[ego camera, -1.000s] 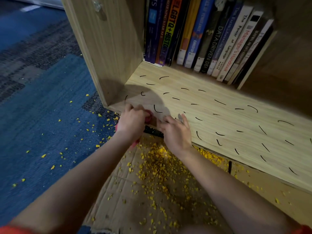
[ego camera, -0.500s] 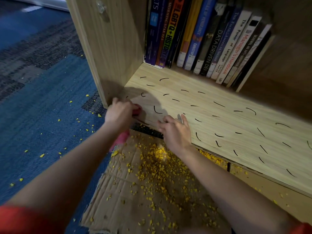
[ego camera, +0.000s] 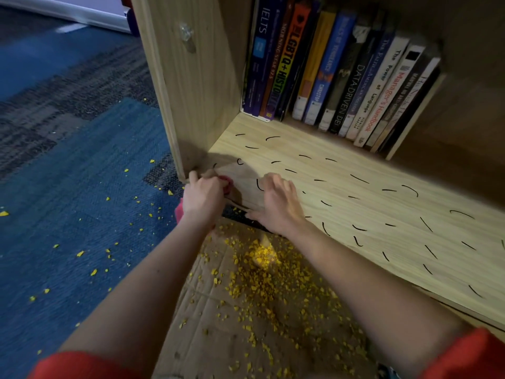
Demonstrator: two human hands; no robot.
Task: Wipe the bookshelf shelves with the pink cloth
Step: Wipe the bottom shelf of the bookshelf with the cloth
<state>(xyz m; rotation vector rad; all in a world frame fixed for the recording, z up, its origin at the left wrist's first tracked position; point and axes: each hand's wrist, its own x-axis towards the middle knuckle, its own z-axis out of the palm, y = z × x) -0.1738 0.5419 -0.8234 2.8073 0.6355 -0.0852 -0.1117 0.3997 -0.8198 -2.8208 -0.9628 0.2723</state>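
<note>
The left hand (ego camera: 203, 196) is clenched around the crumpled pink cloth (ego camera: 226, 184), pressing it into the front left corner of the light wooden bookshelf shelf (ego camera: 341, 222), hard against the side panel, likely so the wad reaches that tight angle. The right hand (ego camera: 278, 203) grasps nothing; its loosely spread fingers rest on the shelf's front edge just beside the cloth, apparently as a brace. Short black curved marks (ego camera: 359, 179) dot the board up to the row of upright books (ego camera: 352, 86), and yellow crumbs (ego camera: 262, 255) litter the flattened brown cardboard (ego camera: 191, 351) below, so most of the wiping seems undone.
</note>
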